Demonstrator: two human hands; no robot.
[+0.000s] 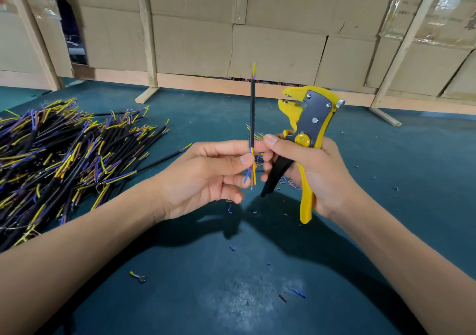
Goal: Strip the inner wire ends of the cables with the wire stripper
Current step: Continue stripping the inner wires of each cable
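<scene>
A: Left hand [206,177], fingers [239,159]: pinching one black cable [252,113] between thumb and forefinger, just above its lower stripped end. Held upright. Blue and yellow inner wires [251,173] hanging below the pinch; more coloured wire tips at the top end.

B: Right hand [309,169], fingers [270,141]: curled round the wire stripper [307,128], thumb tip just beside the cable at the pinch point. Yellow handle against the palm, black handle splayed out below the fingertips. Stripper head pointing up, jaws standing slightly apart, to the right of the cable's upper half, not touching it.

A: Behind the fingertips: a small cluster of cable ends, largely hidden.

B: Below and around both hands: cut insulation bits [288,182], blue and red, scattered on the dark teal bench [386,180].

A: Far left of the left hand: large heap of black cables [59,154] with yellow, blue and brown wire ends, lying on the bench.

B: Nearer the body, under the left forearm: a ring terminal [139,277] with yellow sleeve.

A: Beyond everything: cardboard wall [278,46] with wooden battens.
</scene>
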